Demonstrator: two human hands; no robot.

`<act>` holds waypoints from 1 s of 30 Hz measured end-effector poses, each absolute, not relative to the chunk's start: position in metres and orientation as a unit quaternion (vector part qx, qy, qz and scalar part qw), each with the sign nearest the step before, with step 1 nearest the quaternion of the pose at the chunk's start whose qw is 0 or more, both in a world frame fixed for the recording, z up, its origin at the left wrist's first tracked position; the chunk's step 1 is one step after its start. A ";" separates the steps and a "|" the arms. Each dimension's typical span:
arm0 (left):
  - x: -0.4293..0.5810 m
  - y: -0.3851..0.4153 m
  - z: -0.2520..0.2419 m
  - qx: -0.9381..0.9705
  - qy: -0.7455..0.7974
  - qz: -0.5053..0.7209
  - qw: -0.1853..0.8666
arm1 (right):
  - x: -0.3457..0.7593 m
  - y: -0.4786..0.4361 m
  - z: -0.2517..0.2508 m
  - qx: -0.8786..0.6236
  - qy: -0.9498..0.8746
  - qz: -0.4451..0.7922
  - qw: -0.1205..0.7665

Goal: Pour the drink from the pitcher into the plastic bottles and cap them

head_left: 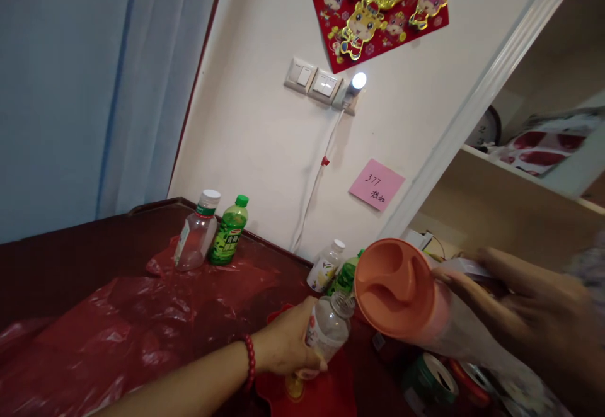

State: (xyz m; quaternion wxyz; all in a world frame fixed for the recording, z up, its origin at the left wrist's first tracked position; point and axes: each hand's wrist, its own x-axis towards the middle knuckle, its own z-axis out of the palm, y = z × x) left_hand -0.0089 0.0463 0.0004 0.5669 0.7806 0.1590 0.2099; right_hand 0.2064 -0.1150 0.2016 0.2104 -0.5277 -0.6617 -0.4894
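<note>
My left hand (286,341), with a red bead bracelet on the wrist, is wrapped round a small clear plastic bottle (328,327) with its neck uncapped, held tilted over a red funnel-like object (307,382). My right hand (524,307), blurred, grips a jug with an orange lid (396,288) lying sideways, its lid facing the bottle's mouth.
A dark red table (70,259) carries a crumpled red plastic bag (142,316). A clear bottle with a white cap (196,231) and a green bottle (229,230) stand at the back. Two more bottles (326,266) stand by the wall. Tape rolls (432,379) lie at the right. Shelves (520,177) rise beyond.
</note>
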 end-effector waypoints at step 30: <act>-0.012 0.043 0.009 0.794 0.223 0.205 0.528 | 0.206 -0.115 0.202 -0.505 -0.678 -0.498 0.193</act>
